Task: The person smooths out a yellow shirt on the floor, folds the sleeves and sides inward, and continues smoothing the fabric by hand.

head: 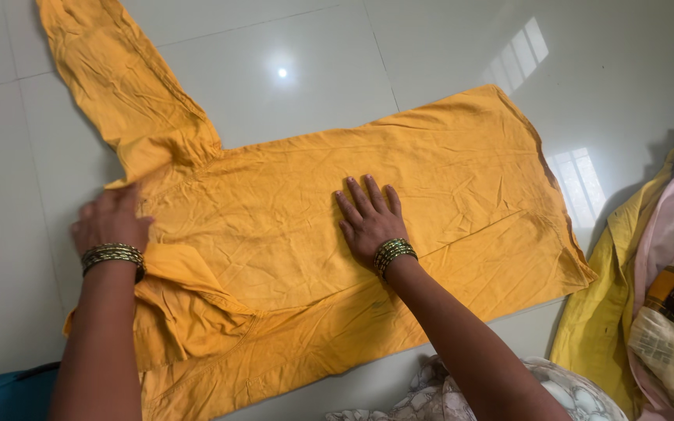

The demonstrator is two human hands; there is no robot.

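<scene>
patterned cloth (462, 390) bunches at the near edge of the floor, beside a teal fabric corner (1, 394) at the near left. both forearms reach out from here over a mustard-yellow long-sleeved garment (446, 164) spread flat on the white tiled floor (274, 70), its body running left to right. left hand (109, 222), with bangles at the wrist, rests near the shoulder of the garment with its fingers curled on the cloth; whether it pinches a fold cannot be told. right hand (368, 218), also bangled, lies open and flat, palm down, fingers spread, on the middle of the garment. one sleeve (118, 86) stretches toward the far left corner. a pile of clothes (665, 273), yellow, pink and checked, sits at the right edge.
</scene>
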